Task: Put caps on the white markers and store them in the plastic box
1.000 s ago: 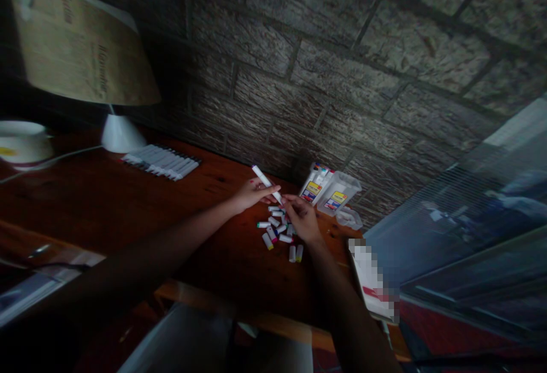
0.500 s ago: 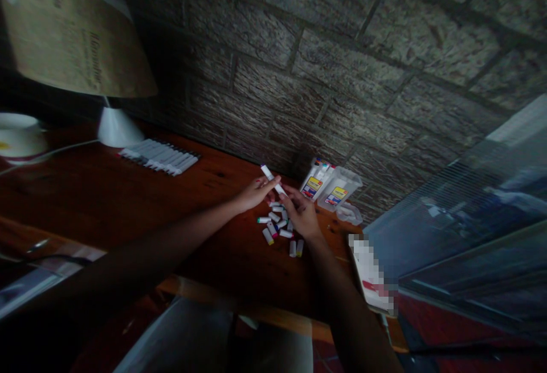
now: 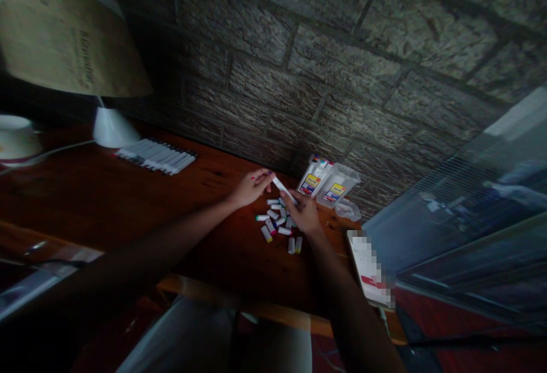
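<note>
A white marker [image 3: 282, 188] is held slantwise between my two hands, above the table. My right hand [image 3: 305, 213] is closed around its lower end. The fingers of my left hand [image 3: 251, 187] pinch the upper end, where a bit of purple shows; whether the cap there is loose cannot be made out. Just below my hands lies a scatter of white marker caps [image 3: 270, 226] with coloured ends, among them green, yellow, red and blue. Off to the left, several uncapped-looking white markers [image 3: 159, 155] lie side by side in a row.
Against the brick wall stand a clear box holding markers [image 3: 311, 178] and another clear box [image 3: 335, 189], with a clear lid [image 3: 347, 210] beside them. A lamp [image 3: 111, 127] and a white cup [image 3: 17, 138] are on the left. A white box [image 3: 368, 267] lies at the table's right edge.
My left hand has shifted from the marker's middle to its upper end, now covering the purple tip. The marker sits slightly lower and further right. The view has moved slightly.
</note>
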Available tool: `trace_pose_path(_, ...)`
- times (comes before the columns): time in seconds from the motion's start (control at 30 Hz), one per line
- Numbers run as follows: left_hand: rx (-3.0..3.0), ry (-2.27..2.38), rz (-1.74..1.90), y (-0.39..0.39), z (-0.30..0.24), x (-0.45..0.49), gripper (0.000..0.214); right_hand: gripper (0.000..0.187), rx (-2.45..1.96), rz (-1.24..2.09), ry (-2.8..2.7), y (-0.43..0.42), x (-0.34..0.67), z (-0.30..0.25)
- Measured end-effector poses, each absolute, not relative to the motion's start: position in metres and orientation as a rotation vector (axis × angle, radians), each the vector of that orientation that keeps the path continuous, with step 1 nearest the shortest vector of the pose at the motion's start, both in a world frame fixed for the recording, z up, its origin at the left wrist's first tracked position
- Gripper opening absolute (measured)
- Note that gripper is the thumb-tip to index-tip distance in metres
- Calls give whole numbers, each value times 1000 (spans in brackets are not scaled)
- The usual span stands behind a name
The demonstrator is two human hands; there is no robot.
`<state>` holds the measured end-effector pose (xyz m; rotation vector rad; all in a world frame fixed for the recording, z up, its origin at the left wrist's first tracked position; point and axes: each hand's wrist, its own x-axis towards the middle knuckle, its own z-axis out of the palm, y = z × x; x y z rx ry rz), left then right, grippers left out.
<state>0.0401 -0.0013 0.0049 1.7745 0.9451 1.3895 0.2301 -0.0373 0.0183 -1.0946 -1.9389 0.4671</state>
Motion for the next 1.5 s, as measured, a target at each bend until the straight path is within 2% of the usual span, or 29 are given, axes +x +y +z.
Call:
trace_pose_path(0.1,1803,940,1353,-4,7,40,31,43,-1158,469,-1934,-39,232,21)
trace_pose_path(0.5,1779,917,1326,-8,5,45,33,53,-1210,481,-1890,-36,236,22)
trace_pose_path(0.77,1780,995,1328,-8,6,45,34,54,-1222,476,-1838,-38,228,23)
trace_pose_path(0.97,1772,948,1334,-10,10,44,34,46,-1138,490,-1860,-38,225,19)
trace_pose_path(1.5,1834,1024,1379,-14,11,44,41,57,-1199,523,-1915,-38,229,21)
